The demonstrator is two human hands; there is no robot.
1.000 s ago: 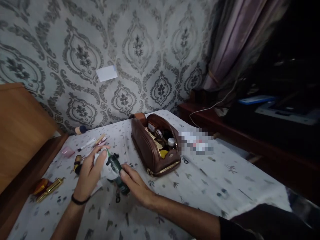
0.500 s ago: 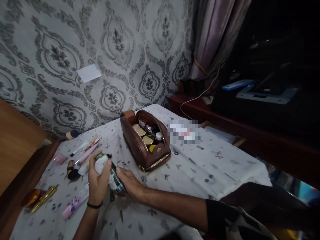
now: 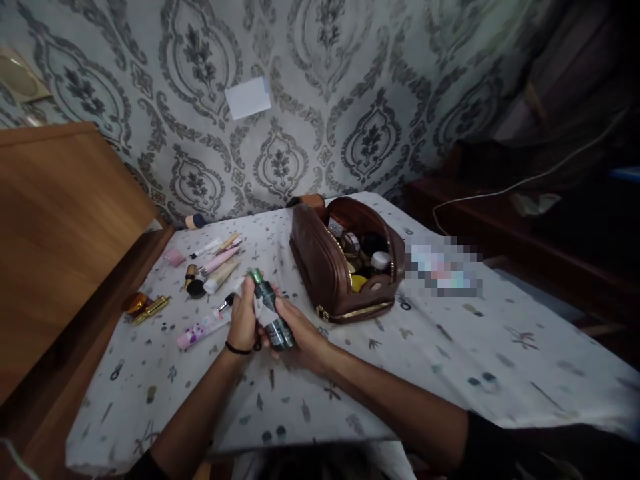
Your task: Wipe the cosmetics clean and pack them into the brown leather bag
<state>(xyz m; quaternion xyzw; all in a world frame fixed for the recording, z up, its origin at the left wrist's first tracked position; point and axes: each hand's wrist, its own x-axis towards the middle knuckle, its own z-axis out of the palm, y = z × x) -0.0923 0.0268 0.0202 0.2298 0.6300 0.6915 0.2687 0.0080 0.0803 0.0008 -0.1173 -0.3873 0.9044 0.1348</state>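
Observation:
A dark green bottle (image 3: 278,331) with a bright green top is held between both hands, tilted, above the patterned white cloth. My left hand (image 3: 243,319) wraps its left side near the top, with something white pressed against the bottle. On the right side, my right hand (image 3: 303,331) grips the lower body. Just beyond my right hand, a brown leather bag (image 3: 320,267) stands unzipped, with a white-capped container (image 3: 381,260), a yellow item (image 3: 358,283) and other small containers inside. A pink floral tube (image 3: 197,332) lies left of my left hand.
Brushes and tubes, including a beige tube (image 3: 221,277), lie at the left of the cloth (image 3: 340,407). Gold items (image 3: 151,309) rest near its left edge. A wooden panel (image 3: 70,220) rises at the left; a dark red ledge (image 3: 450,207) runs at the right.
The view has swung left, so things appear further right. The white material has slipped from the bottle's top, which now shows more, and my hands have closed in around the bottle.

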